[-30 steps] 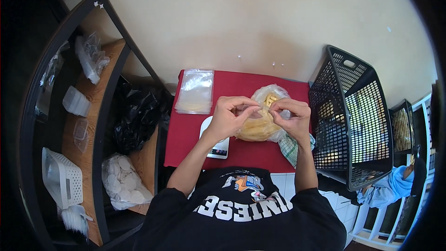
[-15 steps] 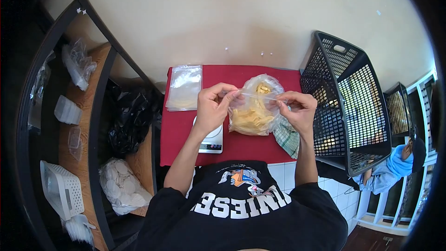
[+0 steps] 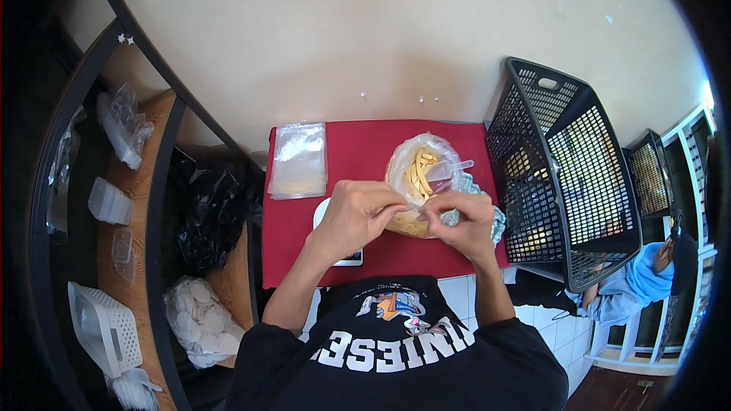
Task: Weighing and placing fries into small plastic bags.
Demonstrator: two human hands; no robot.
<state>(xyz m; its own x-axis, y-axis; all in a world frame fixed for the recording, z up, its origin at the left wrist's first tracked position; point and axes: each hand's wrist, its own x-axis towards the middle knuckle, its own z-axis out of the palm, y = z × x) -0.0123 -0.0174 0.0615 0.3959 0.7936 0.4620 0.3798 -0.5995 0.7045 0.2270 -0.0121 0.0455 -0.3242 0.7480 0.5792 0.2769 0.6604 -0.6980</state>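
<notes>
My left hand (image 3: 362, 213) and my right hand (image 3: 466, 222) are close together over the near side of a large clear bag of yellow strips (image 3: 417, 171). Thumb and fingertips of both hands pinch the edge of a thin clear plastic bag, only a sliver of which shows between them. How much it holds is hidden by my hands. A translucent scoop (image 3: 451, 170) rests in the large bag's open mouth. Left of it, partly under my left wrist, is a white kitchen scale (image 3: 321, 211). A green checkered cloth (image 3: 499, 222) lies beside my right hand.
Flat clear bags (image 3: 298, 160) are stacked at the far left of the red-covered table (image 3: 358, 148). A tall black crate (image 3: 533, 183) stands at its right. Wooden shelves (image 3: 152, 183) with containers run along the left. Another person (image 3: 640, 278) is at the right.
Both hands have come nearer to me and closer together, bringing the pinched bag edge along. The large bag's mouth and the scoop now show more plainly beyond my hands.
</notes>
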